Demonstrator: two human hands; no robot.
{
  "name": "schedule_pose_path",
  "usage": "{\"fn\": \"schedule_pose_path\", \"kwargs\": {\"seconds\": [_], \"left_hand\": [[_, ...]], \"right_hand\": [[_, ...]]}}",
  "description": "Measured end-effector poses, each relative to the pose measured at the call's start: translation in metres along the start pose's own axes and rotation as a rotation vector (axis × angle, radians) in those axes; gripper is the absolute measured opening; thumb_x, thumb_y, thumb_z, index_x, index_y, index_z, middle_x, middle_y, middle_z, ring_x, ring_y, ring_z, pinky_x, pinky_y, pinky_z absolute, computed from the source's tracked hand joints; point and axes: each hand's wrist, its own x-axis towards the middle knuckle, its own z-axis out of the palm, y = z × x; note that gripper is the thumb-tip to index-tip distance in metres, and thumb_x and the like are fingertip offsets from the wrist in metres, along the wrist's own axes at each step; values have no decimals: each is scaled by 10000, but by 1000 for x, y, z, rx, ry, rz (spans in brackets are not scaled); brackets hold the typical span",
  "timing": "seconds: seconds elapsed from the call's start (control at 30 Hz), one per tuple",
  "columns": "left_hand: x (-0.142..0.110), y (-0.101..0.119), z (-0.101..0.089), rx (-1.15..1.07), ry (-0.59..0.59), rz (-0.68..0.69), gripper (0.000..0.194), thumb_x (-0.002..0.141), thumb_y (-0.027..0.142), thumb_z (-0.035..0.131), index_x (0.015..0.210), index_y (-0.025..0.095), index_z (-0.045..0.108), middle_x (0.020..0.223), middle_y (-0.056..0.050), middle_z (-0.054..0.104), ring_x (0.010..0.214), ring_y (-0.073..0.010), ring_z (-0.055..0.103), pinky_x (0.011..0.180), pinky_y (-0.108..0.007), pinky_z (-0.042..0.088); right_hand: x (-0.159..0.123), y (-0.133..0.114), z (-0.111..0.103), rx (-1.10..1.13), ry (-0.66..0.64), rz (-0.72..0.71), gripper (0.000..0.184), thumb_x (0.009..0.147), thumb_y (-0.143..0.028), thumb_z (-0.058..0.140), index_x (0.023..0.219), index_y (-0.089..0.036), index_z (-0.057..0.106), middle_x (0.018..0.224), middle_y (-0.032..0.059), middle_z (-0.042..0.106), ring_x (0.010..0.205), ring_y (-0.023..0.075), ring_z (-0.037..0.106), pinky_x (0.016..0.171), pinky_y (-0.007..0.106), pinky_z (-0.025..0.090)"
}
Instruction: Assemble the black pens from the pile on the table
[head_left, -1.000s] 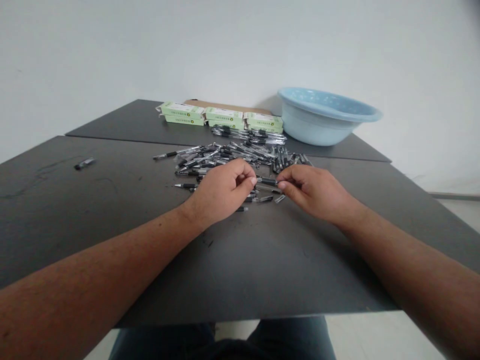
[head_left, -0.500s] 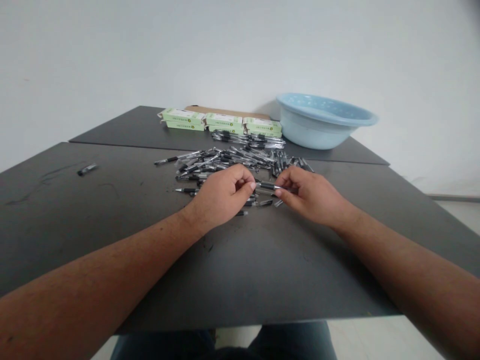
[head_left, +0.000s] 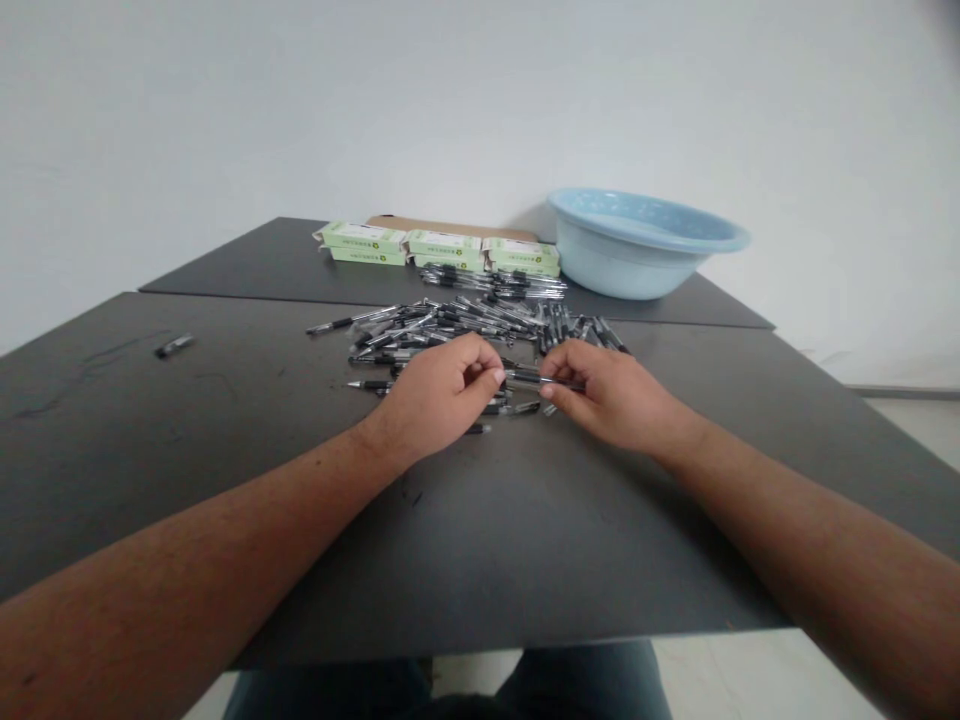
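- Two bare hands hold one slim, smooth held pen (head_left: pixel 529 378), with dark and clear parts, just in front of the heap (head_left: pixel 480 318); the left hand (head_left: pixel 442 395) pinches its left end, and the right hand (head_left: pixel 611 390) closes narrowly around it farther right.
- Compared with a second ago, more of the pen shows past the right fingertips; boxes and basin keep their places.
- Many plastic pens, too tangled to count, form the heap on the smooth, dark, scuffed table (head_left: pixel 487 560).
- Six oblong green-and-white boxes (head_left: pixel 364 240), three stacks of two, stand behind the heap, a flat brown board (head_left: pixel 450 226) behind them.
- One neater pen bundle (head_left: pixel 491 282) lies between heap and boxes.
- One round, glossy blue basin (head_left: pixel 630 262) sits behind and right of the heap.
- One short clear-and-black piece (head_left: pixel 174 346) lies well left of it.
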Motion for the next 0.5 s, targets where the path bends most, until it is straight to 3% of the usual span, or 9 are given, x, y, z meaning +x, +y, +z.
{"fn": "schedule_pose_path", "kwargs": {"seconds": [0.27, 0.4, 0.5], "left_hand": [[7, -4, -3, 29, -50, 2, 189, 928, 370, 651, 970, 193, 703, 807, -6, 748, 714, -155, 677, 686, -276, 492], [24, -10, -7, 110, 6, 11, 238, 942, 389, 622, 1034, 192, 719, 868, -29, 771, 753, -172, 690, 710, -289, 510], [47, -18, -6, 325, -47, 46, 206, 930, 323, 617, 1016, 193, 752, 895, -43, 782, 809, -194, 707, 778, -312, 519]], "right_hand": [[5, 8, 3, 96, -1, -4, 92, 954, -290, 616, 968, -218, 672, 809, 7, 724, 720, 169, 642, 686, 282, 434], [8, 21, -2, 139, 130, 78, 111, 941, -314, 612, 929, -218, 666, 766, -2, 701, 689, 170, 606, 657, 284, 411], [10, 31, -5, 140, 243, 142, 137, 940, -335, 605, 908, -216, 665, 786, 12, 713, 715, 184, 609, 674, 297, 409]]}}
